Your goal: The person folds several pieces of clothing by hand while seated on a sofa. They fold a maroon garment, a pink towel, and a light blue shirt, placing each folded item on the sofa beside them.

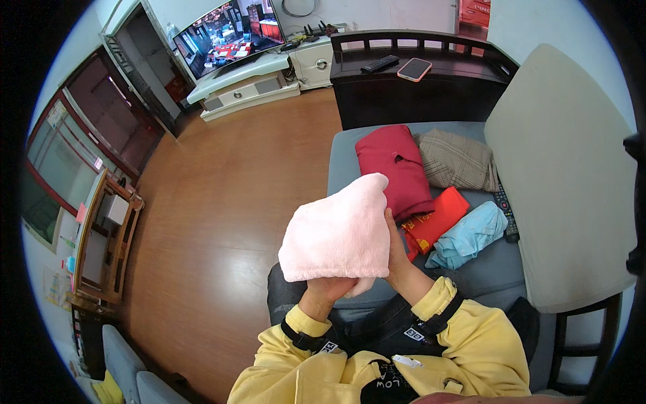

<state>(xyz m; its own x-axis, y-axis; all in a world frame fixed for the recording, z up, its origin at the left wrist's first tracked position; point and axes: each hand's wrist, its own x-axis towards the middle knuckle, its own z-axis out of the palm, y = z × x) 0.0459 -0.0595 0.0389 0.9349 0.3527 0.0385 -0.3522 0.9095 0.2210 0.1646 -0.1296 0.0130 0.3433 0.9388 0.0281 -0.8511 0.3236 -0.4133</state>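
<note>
Plain pale pink on the cloth (pixel 333 232) in front of me, yellow on the sleeves (pixel 484 343), black on the straps (pixel 303 339), and I'm getting dark trousers (pixel 373 330) too. Onto the seat (pixel 342 165), a flat grey-blue: there I've got a deep wine-red bundle (pixel 390 165), a grey-brown checked bundle (pixel 457 160), a bright red bundle (pixel 441 215) with yellow markings, and a soft light blue bundle (pixel 471 232). Now the backrest (pixel 572 168), greyish beige; the bench (pixel 404 104), near black; the phone (pixel 414 69), pink-rimmed. I see orange-brown floor (pixel 222 202), a white TV stand (pixel 242 97), and a screen (pixel 232 34) flashing red and blue.
</note>
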